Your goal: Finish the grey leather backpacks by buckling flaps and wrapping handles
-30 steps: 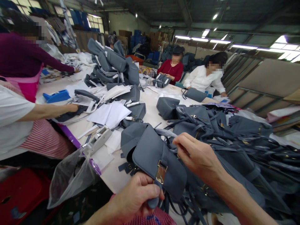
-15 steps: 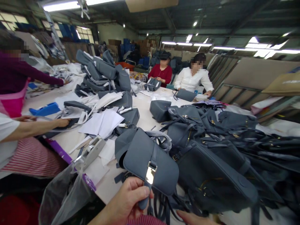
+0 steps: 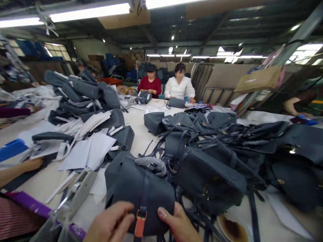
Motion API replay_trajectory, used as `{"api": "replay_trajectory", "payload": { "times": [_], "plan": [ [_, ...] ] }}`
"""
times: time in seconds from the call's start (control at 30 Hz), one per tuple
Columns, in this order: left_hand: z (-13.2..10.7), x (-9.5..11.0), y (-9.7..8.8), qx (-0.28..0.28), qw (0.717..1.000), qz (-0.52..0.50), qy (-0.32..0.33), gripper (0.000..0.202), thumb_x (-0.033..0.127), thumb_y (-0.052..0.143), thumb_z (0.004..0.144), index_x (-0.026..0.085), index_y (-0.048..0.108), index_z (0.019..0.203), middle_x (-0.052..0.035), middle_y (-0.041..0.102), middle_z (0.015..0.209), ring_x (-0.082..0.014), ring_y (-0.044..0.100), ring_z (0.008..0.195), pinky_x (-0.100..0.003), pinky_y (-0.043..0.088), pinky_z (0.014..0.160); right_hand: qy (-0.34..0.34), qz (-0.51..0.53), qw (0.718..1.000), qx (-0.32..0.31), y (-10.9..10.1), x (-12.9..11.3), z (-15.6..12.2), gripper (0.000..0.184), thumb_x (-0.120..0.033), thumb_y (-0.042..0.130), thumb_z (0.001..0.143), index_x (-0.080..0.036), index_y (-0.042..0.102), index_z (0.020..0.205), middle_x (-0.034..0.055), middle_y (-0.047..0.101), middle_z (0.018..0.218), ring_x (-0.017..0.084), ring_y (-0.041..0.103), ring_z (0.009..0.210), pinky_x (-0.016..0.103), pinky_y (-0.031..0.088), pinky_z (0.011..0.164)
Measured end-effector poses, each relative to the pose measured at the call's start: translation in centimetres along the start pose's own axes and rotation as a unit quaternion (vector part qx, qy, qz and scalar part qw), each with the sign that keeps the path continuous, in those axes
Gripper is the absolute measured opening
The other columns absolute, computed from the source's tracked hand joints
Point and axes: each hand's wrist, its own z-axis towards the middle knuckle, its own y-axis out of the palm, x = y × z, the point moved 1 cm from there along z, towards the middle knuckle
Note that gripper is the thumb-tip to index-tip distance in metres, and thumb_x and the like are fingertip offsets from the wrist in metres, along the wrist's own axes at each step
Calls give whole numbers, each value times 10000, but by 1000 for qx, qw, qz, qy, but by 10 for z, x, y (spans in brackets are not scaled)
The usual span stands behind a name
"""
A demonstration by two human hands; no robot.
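Observation:
A dark blue-grey backpack [image 3: 156, 188] lies in front of me, its flap facing up. Down the flap runs a strap [image 3: 145, 188] with a metal buckle [image 3: 141, 215] that shines orange-red. My right hand [image 3: 180, 222] grips the flap's right edge, thumb on top and fingers hidden beneath. Left of the buckle, my left hand [image 3: 111, 220] is close to the flap with its fingers apart; whether they touch it I cannot tell. A carry handle [image 3: 153, 164] in clear wrapping arches behind the flap.
More dark backpacks [image 3: 209, 178] crowd the right side. A bag pile [image 3: 83, 89] and white paper sheets [image 3: 88, 151] are at left, near a metal device [image 3: 78, 195]. A co-worker's hand [image 3: 32, 164] is at far left. Two people [image 3: 178, 87] sit across the table. A brown-stained round container [image 3: 233, 228] stands at lower right.
My left hand has let go of the strap end below the buckle. My right hand has come up and taken hold of the flap's edge. The view has turned right.

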Motion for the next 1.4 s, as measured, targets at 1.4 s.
{"api": "replay_trajectory", "payload": {
  "times": [1.4],
  "plan": [
    [125, 23, -50, 138, 916, -377, -24, 229, 372, 606, 804, 189, 522, 695, 45, 456, 614, -119, 417, 585, -249, 343, 574, -198, -265, 922, 203, -63, -78, 90, 528, -593, 497, 857, -178, 599, 1167, -50, 527, 618, 98, 403, 424, 227, 353, 409]
  ]
}}
